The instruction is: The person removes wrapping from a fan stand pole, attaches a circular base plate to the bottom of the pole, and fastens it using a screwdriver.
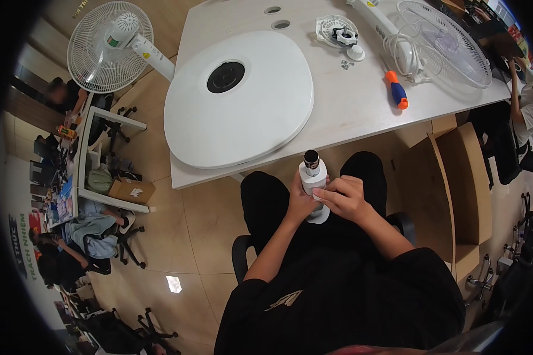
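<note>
While both hands are engaged at lap level, short of the tabletop (346,112) edge, L hand (300,201) is wrapped round a white part (311,178) w/ black end (311,157) pointing away from the person; R hand (346,198) is closed narrow on the same part's R side, thumb across it; whether the flared white piece (319,215) just below the hands belongs to it, can't tell.

Beyond the hands and to L, on tabletop: lge. white base (272,109) w/ round black centre (225,77); beyond and to R: orange-and-blue screwdriver (397,92), lying loose; farther out: white round housing (331,29), white knob (355,53) beside it, sm. metal pcs. (347,65) near; farthest R: fan grille (465,56); R of hands, below tabletop level: open cardboard box (475,183).
</note>
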A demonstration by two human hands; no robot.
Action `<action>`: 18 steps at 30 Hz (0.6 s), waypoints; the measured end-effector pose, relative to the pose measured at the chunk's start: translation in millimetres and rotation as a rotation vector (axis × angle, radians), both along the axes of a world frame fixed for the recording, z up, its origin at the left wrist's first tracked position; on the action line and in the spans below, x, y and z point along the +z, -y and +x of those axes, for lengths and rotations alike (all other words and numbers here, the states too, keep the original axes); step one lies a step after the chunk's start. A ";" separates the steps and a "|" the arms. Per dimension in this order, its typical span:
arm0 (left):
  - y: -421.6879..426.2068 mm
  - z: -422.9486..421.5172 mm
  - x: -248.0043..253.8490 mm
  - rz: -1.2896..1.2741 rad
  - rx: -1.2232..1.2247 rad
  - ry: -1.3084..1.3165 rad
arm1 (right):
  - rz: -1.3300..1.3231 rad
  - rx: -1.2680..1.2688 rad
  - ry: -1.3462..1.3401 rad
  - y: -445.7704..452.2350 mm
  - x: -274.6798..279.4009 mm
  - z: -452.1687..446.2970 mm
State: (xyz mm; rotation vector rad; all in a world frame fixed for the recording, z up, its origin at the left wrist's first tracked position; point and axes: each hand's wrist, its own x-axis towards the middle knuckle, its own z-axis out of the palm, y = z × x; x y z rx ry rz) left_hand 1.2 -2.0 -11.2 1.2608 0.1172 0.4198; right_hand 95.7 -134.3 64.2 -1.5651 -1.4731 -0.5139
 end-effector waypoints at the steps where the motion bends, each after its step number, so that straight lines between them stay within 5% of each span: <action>1: -0.7 0.3 0.1 0.004 -0.007 0.003 | -0.005 0.001 -0.002 0.8 0.7 0.3; 18: 2.5 -3.4 13.1 0.119 0.029 -0.029 | -0.128 0.103 0.101 11.1 14.6 14.1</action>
